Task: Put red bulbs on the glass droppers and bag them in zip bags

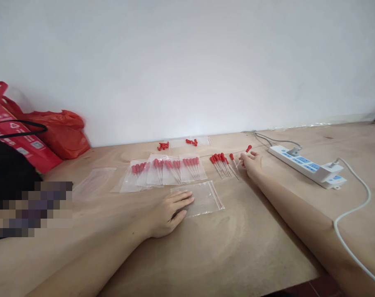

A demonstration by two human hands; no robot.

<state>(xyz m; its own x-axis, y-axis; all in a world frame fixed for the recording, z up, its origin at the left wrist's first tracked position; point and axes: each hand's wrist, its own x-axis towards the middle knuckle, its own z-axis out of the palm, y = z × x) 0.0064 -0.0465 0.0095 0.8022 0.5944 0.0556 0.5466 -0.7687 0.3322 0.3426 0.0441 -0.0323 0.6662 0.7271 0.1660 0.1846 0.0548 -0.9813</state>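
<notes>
My left hand (171, 210) lies flat, fingers spread, on the left end of a clear zip bag (204, 200). Farther right, my right hand (251, 163) has its fingers closed on a red-capped dropper (248, 148), whose bulb sticks up above the fingers. Just left of that hand are one separate dropper (232, 157) and a fanned group of droppers (220, 159). Beyond my left hand, several overlapping clear bags (153, 181) in a row hold red-bulbed droppers.
Loose red bulbs (163, 146) and more bulbs on a flat bag (192, 142) lie near the wall. A white power strip (305, 163) with cables is at the right. Red bags (60, 132) and a black item (10, 173) stand at the left.
</notes>
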